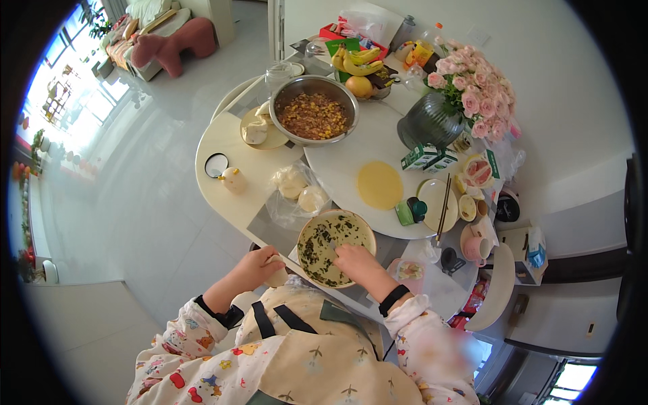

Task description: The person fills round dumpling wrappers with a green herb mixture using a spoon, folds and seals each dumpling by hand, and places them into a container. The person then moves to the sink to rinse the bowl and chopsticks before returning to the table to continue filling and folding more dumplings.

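My left hand [257, 264] holds a flattened, pale piece of dough [276, 276] just off the table's near edge. Close to it on the right stands a cream bowl [365, 239] with chopped dark greens [310, 251] clinging to its inside. My right hand [354, 260] reaches over this bowl, its fingers closed around a small utensil [332, 245]; the lower end of the utensil is hard to make out. Behind the bowl, two round dough lumps [291, 185] lie in a clear plastic bag [283, 212].
A steel bowl [314, 85] of meat-and-corn mixture stands farther back, beside a plate [276, 139] with dough pieces. To the right are a yellow round mat [379, 185], a plate [430, 197] with chopsticks [444, 207], a pink mug [476, 248] and a dark vase [430, 121] of pink roses.
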Demonstrator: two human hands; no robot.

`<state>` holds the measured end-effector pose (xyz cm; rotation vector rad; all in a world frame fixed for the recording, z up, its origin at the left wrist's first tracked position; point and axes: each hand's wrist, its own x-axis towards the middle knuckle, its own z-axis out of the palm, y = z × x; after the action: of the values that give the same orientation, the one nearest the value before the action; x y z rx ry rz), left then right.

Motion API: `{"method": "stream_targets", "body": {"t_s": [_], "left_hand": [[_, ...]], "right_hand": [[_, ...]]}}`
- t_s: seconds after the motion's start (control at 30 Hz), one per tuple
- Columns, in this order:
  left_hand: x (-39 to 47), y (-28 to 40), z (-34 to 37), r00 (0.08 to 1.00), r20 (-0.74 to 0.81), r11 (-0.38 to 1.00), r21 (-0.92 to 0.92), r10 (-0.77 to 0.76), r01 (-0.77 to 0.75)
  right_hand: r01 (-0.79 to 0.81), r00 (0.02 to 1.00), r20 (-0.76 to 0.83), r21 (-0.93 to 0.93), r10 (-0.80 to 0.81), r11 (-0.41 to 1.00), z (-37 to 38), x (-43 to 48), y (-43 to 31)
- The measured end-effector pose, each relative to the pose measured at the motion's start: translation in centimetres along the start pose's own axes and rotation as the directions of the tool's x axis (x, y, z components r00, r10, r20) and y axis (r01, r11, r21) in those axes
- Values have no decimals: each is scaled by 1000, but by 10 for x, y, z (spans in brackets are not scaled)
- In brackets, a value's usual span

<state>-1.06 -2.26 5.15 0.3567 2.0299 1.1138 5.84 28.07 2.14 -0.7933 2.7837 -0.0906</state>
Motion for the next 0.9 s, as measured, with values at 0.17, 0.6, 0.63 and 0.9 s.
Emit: {"method": "stream_targets", "body": {"t_s": [0.17, 0.6, 0.63, 0.9], "left_hand": [[5, -17, -3, 986, -164, 977, -213, -9, -26], [16, -20, -10, 1000, 23, 792, -610, 0, 14], [16, -18, -10, 1000, 24, 773, -633, -14, 26], [20, -8, -6, 989, 6, 786, -606, -146, 120]], "right_hand": [[-310, 947, -29, 176, 319, 934, -2, 16, -1], [-560, 828, 25, 110, 560, 822, -11, 12, 6], [-546, 836, 20, 119, 548, 829, -21, 11, 10], [-187, 893, -432, -101, 126, 977, -51, 8, 55]]}}
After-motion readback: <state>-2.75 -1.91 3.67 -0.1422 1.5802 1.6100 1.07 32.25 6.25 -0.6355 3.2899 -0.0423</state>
